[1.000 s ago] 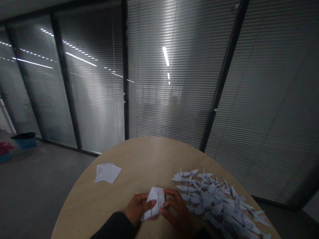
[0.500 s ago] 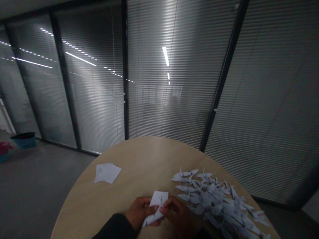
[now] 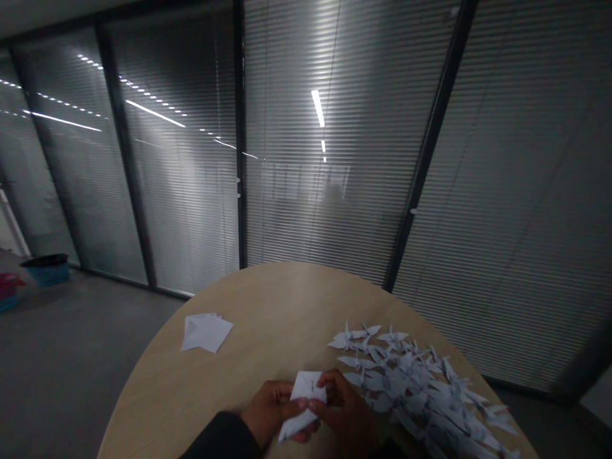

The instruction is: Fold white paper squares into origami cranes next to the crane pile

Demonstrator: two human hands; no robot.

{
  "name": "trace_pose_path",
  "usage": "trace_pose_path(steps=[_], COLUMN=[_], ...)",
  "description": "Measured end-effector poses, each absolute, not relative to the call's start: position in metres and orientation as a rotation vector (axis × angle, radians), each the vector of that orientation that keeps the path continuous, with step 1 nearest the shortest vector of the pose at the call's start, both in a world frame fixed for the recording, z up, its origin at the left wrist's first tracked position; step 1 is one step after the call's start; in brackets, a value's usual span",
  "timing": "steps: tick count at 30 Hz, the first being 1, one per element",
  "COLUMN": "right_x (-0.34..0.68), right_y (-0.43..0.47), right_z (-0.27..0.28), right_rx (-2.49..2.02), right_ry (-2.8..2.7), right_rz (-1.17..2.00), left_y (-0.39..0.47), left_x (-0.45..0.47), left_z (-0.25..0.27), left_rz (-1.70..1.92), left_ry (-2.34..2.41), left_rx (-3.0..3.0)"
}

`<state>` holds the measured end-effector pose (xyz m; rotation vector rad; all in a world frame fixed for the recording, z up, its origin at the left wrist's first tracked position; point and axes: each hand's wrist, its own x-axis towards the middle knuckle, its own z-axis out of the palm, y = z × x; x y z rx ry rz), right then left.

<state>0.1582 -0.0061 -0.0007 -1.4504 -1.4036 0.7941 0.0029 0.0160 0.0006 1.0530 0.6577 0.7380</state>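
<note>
Low in the view, both of my hands pinch one partly folded sheet of white paper with creases and a little dark print on it. My left hand grips its left side, thumb on top and fingers partly beneath. On the other side, my right hand has its thumb against the paper's middle and its index finger at the upper right edge. Close beside my right hand spreads a heap of folded white paper cranes. The undersides of the fingers are largely hidden.
A small stack of white paper squares lies on the left of the round wooden table. Beyond the table's edge stands a glass partition with blinds. Blue bucket and red bucket sit on the floor far left.
The paper has turned slightly and its lower part looks narrower. My right index finger has moved up onto its upper right edge. The cranes and the stack stay put.
</note>
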Motion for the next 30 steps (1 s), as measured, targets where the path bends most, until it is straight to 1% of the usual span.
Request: trace_pose_path(steps=[9, 30], right_x=[0.162, 0.164], right_y=[0.001, 0.006], right_z=[-0.019, -0.025], right_rx=[-1.369, -1.293], right_ry=[-1.366, -1.327], right_rz=[0.729, 0.864], left_y=[0.015, 0.017], left_x=[0.003, 0.001], left_z=[-0.001, -0.003], left_rz=[0.722, 0.699], left_ry=[0.678, 0.718], left_rx=[1.059, 1.097])
